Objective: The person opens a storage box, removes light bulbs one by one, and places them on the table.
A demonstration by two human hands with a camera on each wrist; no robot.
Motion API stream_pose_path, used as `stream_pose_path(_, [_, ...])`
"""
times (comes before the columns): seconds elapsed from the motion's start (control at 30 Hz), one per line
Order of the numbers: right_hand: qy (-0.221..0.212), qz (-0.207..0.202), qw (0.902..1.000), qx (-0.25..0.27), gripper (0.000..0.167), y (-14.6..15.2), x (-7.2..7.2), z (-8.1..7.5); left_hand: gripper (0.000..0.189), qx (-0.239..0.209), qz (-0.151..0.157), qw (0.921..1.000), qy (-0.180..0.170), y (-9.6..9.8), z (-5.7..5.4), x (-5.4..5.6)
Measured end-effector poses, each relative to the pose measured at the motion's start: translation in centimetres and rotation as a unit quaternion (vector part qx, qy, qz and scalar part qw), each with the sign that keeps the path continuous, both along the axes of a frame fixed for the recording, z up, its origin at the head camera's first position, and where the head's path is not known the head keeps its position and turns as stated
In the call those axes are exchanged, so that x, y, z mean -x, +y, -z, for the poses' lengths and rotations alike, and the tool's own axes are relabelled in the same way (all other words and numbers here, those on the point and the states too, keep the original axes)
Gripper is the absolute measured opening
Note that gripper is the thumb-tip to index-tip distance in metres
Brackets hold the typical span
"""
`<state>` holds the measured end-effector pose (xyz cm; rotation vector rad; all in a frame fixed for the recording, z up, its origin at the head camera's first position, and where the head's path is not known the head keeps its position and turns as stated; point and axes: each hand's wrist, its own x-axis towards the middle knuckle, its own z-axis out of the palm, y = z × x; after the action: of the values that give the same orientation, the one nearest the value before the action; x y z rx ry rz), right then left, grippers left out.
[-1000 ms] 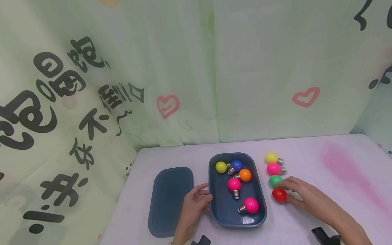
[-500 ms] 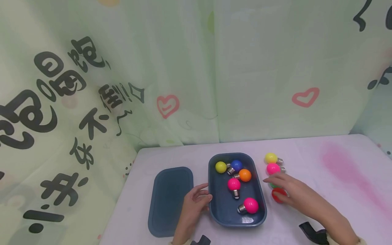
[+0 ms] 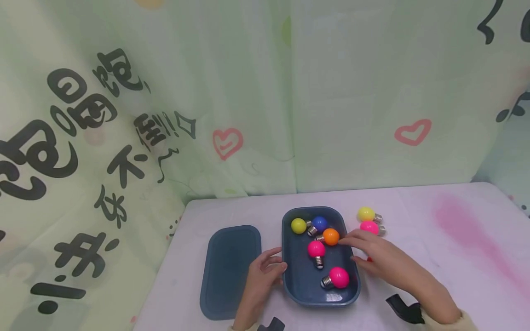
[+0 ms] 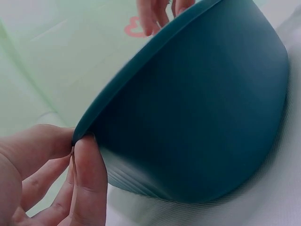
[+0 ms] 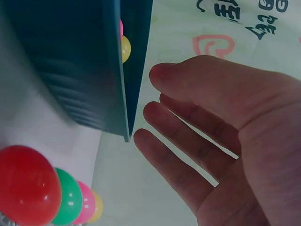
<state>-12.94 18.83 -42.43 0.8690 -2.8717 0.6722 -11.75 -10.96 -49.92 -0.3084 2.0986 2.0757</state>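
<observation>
A dark blue tray (image 3: 297, 280) holds several light bulbs: yellow (image 3: 298, 225), blue (image 3: 320, 224), orange (image 3: 331, 236) and two pink ones, the nearer pink bulb (image 3: 340, 277) lying at the front. My left hand (image 3: 260, 282) pinches the tray's left rim between thumb and finger, plain in the left wrist view. Over the right rim hovers my right hand (image 3: 383, 253), its fingers spread and nothing in them. Beneath it in the head view, a red bulb (image 5: 28, 186) and a green bulb (image 5: 68, 197) are almost wholly hidden; the right wrist view shows both.
Left of the tray lies a flat dark blue lid (image 3: 230, 271). On the white tablecloth to the right, a yellow bulb (image 3: 366, 214) and a pink bulb (image 3: 369, 226) continue the row. A printed curtain (image 3: 343, 92) hangs behind the table.
My right hand has moved left from the green and red bulbs to the tray's right rim. The left hand, tray and bulbs stay in place.
</observation>
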Motion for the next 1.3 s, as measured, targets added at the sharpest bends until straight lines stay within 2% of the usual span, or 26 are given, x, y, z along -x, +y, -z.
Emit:
stream_pose_path(0.07, [0.000,-0.008,1.0000,-0.002,0.044,-0.4,0.1,-0.2,0.047,0.000,0.001,1.0000,0.002,0.0,0.1,0.0])
stream_pose_path(0.23, [-0.032,-0.015,0.9993,-0.006,0.046,-1.5,0.4,-0.7,0.047,-0.002,-0.002,1.0000,0.003,-0.1,0.1,0.1])
stream_pose_path(0.5, [0.000,-0.061,0.9980,-0.016,0.044,-2.8,1.0,-0.9,0.047,0.005,0.000,1.0000,-0.003,0.0,0.1,0.1])
stream_pose_path(0.97, [-0.014,-0.057,0.9980,-0.023,0.046,-4.7,1.7,-0.4,0.047,0.007,0.003,1.0000,-0.005,0.0,0.1,0.1])
stream_pose_path(1.3, [-0.024,-0.052,0.9981,-0.020,0.044,-5.5,2.0,0.0,0.047,-0.012,0.007,0.9999,0.005,-0.1,0.0,0.1])
